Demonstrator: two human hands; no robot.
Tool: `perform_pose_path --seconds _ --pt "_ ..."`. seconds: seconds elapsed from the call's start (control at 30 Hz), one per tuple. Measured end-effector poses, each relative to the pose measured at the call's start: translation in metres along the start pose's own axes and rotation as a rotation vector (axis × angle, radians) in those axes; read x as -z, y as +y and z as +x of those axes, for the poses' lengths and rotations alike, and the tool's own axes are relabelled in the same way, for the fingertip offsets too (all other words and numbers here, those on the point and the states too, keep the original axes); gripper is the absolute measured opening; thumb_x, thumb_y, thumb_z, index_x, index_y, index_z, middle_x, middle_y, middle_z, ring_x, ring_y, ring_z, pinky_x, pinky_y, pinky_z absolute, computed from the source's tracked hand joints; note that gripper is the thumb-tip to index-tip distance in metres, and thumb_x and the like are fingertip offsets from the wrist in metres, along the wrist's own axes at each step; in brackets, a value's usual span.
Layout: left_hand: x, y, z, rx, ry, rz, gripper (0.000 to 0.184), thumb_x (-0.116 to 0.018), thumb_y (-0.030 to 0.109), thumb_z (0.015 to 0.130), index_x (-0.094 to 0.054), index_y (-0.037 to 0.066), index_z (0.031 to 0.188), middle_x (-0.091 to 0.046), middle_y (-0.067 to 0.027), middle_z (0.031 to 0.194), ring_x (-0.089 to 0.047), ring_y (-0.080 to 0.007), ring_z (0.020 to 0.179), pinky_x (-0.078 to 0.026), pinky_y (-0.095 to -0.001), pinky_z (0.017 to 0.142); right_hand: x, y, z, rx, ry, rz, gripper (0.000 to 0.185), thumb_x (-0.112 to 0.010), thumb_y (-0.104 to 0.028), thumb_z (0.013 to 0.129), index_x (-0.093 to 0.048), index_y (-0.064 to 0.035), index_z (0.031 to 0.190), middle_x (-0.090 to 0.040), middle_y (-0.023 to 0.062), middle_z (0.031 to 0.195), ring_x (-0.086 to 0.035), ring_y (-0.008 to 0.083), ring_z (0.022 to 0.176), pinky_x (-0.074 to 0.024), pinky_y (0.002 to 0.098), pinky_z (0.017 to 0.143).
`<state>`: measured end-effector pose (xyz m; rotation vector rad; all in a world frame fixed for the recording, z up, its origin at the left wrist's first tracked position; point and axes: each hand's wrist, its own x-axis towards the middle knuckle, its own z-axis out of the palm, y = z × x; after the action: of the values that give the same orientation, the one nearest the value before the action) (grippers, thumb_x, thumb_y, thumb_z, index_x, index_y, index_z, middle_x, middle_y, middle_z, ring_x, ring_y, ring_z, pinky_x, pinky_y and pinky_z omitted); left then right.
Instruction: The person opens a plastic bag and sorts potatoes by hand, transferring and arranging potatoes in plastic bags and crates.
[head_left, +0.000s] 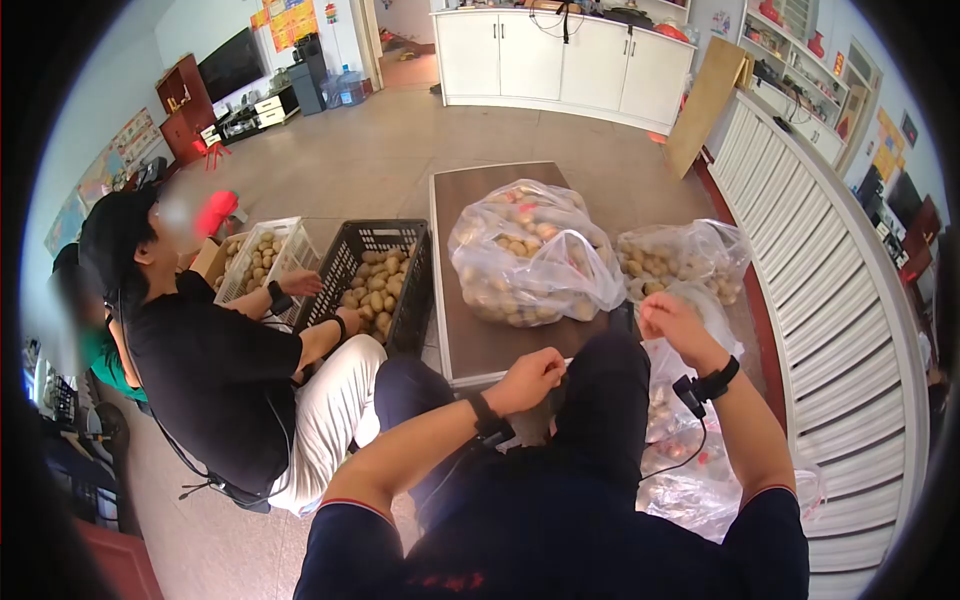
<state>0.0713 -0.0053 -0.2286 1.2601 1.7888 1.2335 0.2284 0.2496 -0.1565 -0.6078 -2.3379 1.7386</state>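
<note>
My left hand [533, 380] is closed, its fingers curled in above my left thigh near the table's front edge. Anything inside it is hidden. To the right, my right hand [678, 325] is raised beside my knee with its fingers bent together; what they hold, if anything, is too small to tell. In front of both hands a large clear plastic bag [535, 255] full of potatoes sits on the low brown table [462, 350]. Beyond my right hand lies another clear bag of potatoes [685, 260]. More plastic bags [690, 470] lie on the floor beside my right leg.
At my left a co-worker [210, 380] in black sits with both hands at a black crate [425, 290] of potatoes. A white crate [300, 245] with potatoes stands farther left, near another person in green. A white ribbed radiator [830, 270] runs along the right; white cabinets [560, 65] stand behind.
</note>
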Motion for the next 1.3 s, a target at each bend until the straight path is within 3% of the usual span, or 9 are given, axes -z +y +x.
perform_pose_path --seconds 0.1,0.37,0.5,0.6,0.73,0.83,0.87,0.97,1.3 --pt "0.019 -0.026 0.016 0.18 0.054 -0.19 0.013 -0.056 0.011 0.089 -0.058 0.001 0.097 -0.062 -0.0064 0.08 -0.061 -0.0139 0.073 -0.05 -0.0284 0.067 -0.01 -0.05 0.023 -0.096 0.073 0.285 0.019 -0.056 -0.025 0.095 -0.057 -0.0077 0.102 -0.061 0.0037 0.093 -0.061 0.0141 0.077 -0.0501 0.0277 0.068" --pt "0.073 -0.066 0.073 0.489 0.212 -0.479 0.011 -0.06 0.011 0.089 -0.058 0.005 0.098 -0.062 -0.0044 0.087 -0.063 -0.0135 0.076 -0.054 -0.0283 0.068 0.0 0.046 0.145 -0.355 0.295 0.597 0.032 -0.061 -0.024 0.086 -0.053 -0.0081 0.112 -0.056 0.0054 0.104 -0.058 0.0191 0.09 -0.0468 0.0342 0.071" --pt "0.099 -0.074 0.101 0.533 0.264 -0.447 0.011 -0.06 0.013 0.089 -0.058 0.007 0.098 -0.062 -0.0038 0.086 -0.063 -0.0142 0.074 -0.054 -0.0283 0.068 -0.008 0.02 0.14 -0.397 0.269 0.635 0.032 -0.061 -0.021 0.086 -0.053 -0.0083 0.114 -0.056 0.0051 0.103 -0.058 0.0187 0.091 -0.047 0.0337 0.071" --pt "0.106 -0.082 0.113 0.522 0.284 -0.548 0.009 -0.058 0.014 0.091 -0.057 0.008 0.096 -0.061 -0.0033 0.086 -0.063 -0.0145 0.075 -0.055 -0.03 0.068 -0.004 0.01 0.112 -0.341 0.141 0.476 0.024 -0.056 -0.017 0.089 -0.052 -0.0099 0.112 -0.056 0.0044 0.109 -0.059 0.0171 0.093 -0.047 0.0337 0.076" --pt "0.116 -0.089 0.12 0.571 0.246 -0.633 0.012 -0.058 0.016 0.091 -0.056 0.005 0.097 -0.062 -0.0042 0.086 -0.063 -0.0143 0.075 -0.055 -0.0292 0.07 0.024 0.097 0.059 -0.218 0.43 -0.046 0.026 -0.057 -0.016 0.086 -0.057 -0.0031 0.109 -0.061 0.0104 0.099 -0.06 0.0209 0.091 -0.0475 0.0336 0.079" --pt "0.127 -0.095 0.127 0.629 0.194 -0.651 0.012 -0.057 0.017 0.093 -0.056 0.006 0.097 -0.062 -0.004 0.085 -0.063 -0.0142 0.075 -0.054 -0.0288 0.07 0.027 0.16 -0.004 -0.521 0.518 -0.299 0.026 -0.051 -0.02 0.09 -0.059 0.0021 0.101 -0.063 0.0197 0.092 -0.062 0.0308 0.089 -0.0474 0.039 0.08" --pt "0.13 -0.09 0.131 0.626 0.174 -0.67 0.012 -0.056 0.017 0.094 -0.056 0.006 0.097 -0.061 -0.0035 0.084 -0.062 -0.0139 0.074 -0.054 -0.0288 0.07 0.029 0.212 -0.039 -0.285 0.273 -0.675 0.022 -0.055 -0.019 0.09 -0.062 -0.001 0.102 -0.065 0.0182 0.093 -0.063 0.0282 0.087 -0.0469 0.0383 0.076" --pt "0.141 -0.091 0.142 0.619 0.139 -0.666 0.012 -0.056 0.017 0.094 -0.056 0.006 0.097 -0.062 -0.0031 0.084 -0.062 -0.0136 0.073 -0.054 -0.0288 0.07 -0.009 0.201 -0.082 -0.665 -0.098 -0.456 0.024 -0.058 -0.015 0.088 -0.061 0.0014 0.105 -0.065 0.0219 0.101 -0.063 0.0306 0.096 -0.0471 0.0396 0.081" --pt "0.164 -0.113 0.147 0.636 0.206 -0.77 0.008 -0.056 0.014 0.095 -0.057 0.008 0.091 -0.063 -0.003 0.081 -0.063 -0.0146 0.069 -0.055 -0.0287 0.067 -0.043 0.214 -0.059 -0.775 -0.348 -0.37 0.019 -0.058 -0.016 0.088 -0.06 0.0014 0.093 -0.062 0.0191 0.089 -0.06 0.0274 0.084 -0.0455 0.0398 0.073"
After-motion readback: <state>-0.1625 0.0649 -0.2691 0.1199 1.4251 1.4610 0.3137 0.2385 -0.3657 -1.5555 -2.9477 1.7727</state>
